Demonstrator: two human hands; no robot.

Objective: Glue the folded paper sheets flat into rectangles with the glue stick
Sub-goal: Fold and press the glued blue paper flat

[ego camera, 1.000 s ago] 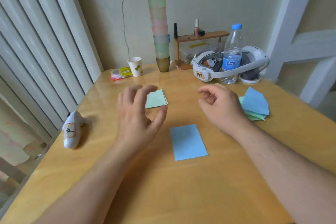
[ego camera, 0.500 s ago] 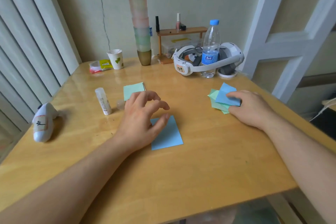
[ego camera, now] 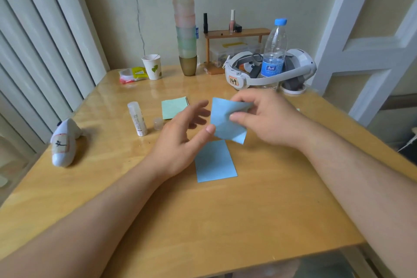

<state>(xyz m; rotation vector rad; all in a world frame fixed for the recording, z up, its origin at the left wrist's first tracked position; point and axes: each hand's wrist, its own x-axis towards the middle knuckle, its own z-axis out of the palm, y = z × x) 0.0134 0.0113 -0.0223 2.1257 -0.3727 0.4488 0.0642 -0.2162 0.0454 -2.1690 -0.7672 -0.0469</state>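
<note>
A: A wooden bench (ego camera: pixel 225 221) in a pale room corner, with a stack of cups, a water bottle and a headset along the far edge. How far along is the gluing?

B: One blue rectangle (ego camera: pixel 215 161) lies flat in the middle and a green rectangle (ego camera: pixel 174 107) sits further back, both apparently done. The glue stick (ego camera: pixel 137 118) stands uncapped to the left, its cap (ego camera: pixel 158 123) just beside it.

A: And the hands?

B: The right hand (ego camera: pixel 266 117) pinches a blue folded sheet (ego camera: pixel 228 119) above the bench, thumb and fingers curled on its upper edge. The left hand (ego camera: pixel 180 135) is spread, thumb tip touching the sheet's lower left edge, gripping nothing.

A: What differs from half a second ago?

B: Then the right hand rested on the pile at the right; now it has brought one sheet to the centre, and the left hand has lifted off the blue rectangle. This sheet has yet to be glued; I'd guess others remain.
</note>
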